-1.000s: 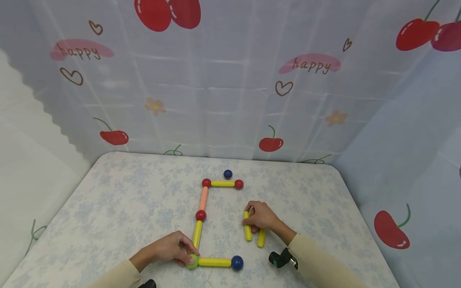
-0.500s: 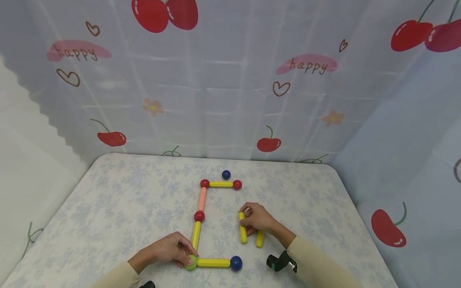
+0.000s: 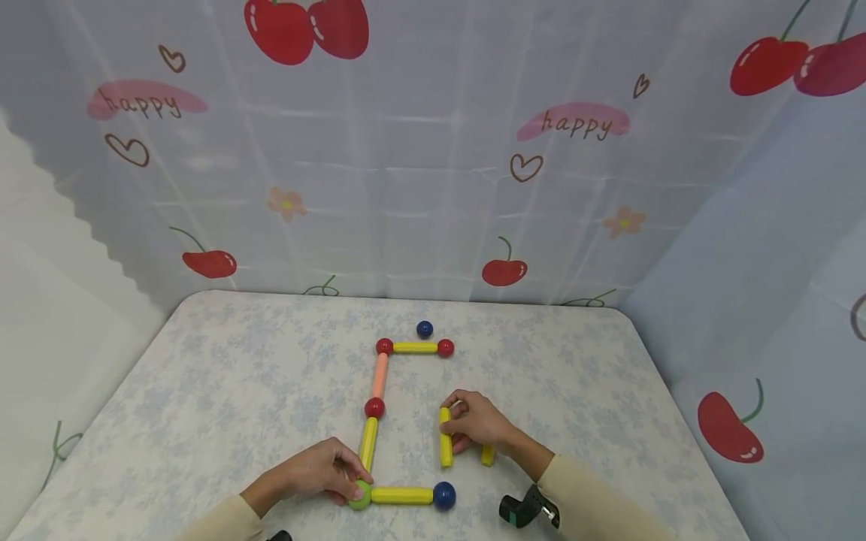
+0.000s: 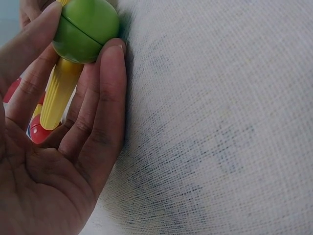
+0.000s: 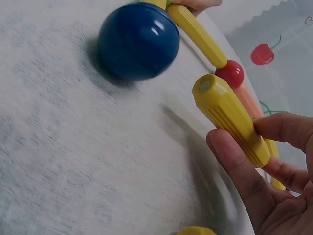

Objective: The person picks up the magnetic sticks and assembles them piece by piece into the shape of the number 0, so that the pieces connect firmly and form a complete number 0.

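My left hand (image 3: 323,469) pinches a green ball (image 4: 87,30) between thumb and fingers at the near corner of a linked ball-and-stick shape. From that ball one yellow stick (image 3: 402,495) runs right to a blue ball (image 3: 443,496). Another yellow stick (image 3: 368,445) leads away to a red ball (image 3: 374,408). My right hand (image 3: 479,421) holds a loose yellow magnetic stick (image 5: 230,120) by its side, thumb against fingers. In the head view its near end points toward the blue ball, a short gap away. The right wrist view shows a pale round spot in that end.
A pink stick (image 3: 380,376) continues the shape to a far red ball (image 3: 384,346), then a yellow stick (image 3: 416,347) reaches another red ball (image 3: 446,348). A loose blue ball (image 3: 425,329) lies behind. Another yellow stick (image 3: 488,455) lies partly under my right hand.
My right hand has moved left and nearer with the yellow stick, bringing it close behind the near blue ball. My left hand stays on the green ball.
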Demonstrator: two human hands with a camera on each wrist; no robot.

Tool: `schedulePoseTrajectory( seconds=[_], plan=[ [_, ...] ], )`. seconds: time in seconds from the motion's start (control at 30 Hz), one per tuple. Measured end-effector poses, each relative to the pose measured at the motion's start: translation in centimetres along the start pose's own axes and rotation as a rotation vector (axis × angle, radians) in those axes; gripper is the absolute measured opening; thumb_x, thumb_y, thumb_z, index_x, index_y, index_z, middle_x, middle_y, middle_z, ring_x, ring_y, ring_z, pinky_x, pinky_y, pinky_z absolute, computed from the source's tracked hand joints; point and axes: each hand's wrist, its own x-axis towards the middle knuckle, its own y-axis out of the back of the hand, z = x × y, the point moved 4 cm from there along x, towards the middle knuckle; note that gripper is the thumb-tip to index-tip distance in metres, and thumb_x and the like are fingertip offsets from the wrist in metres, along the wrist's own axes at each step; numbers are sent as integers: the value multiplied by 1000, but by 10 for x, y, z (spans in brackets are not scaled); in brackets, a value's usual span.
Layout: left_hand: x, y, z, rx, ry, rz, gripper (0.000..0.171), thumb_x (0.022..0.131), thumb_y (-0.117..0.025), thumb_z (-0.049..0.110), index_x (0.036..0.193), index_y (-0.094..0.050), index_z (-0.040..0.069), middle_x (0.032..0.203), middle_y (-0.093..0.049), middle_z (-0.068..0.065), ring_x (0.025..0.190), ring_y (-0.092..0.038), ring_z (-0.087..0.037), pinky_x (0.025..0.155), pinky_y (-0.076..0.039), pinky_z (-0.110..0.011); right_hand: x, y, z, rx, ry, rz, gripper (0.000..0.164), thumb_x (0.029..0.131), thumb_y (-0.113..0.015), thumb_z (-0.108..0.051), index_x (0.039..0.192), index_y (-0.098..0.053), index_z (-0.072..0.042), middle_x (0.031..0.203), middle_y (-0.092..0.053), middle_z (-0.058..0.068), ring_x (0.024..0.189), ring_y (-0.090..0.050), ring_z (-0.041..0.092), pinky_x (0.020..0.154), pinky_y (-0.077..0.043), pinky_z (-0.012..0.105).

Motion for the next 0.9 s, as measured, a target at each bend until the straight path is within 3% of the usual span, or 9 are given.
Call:
schedulePoseTrajectory(
  seconds=[0.27, 0.9],
  plan=[
    [-1, 0, 0, -8, -18, -18, 21, 81, -76, 6, 101, -74, 0, 74, -67, -4, 59, -61, -8, 57, -54, -23, -3, -7, 1, 36, 23, -42, 34, 87, -69, -3, 117, -52, 3, 87, -60, 12, 64, -66, 22, 58, -58, 39],
    [-1, -1, 1, -9, -11, -11, 20, 80, -76, 6, 100, -75, 1, 73, -67, -4, 59, -60, -8, 58, -54, -24, -8, -12, 5, 23, 53, -46, 33, 87, -68, -1, 115, -52, 4, 86, -58, 11, 62, -65, 19, 57, -58, 38]
  ],
)
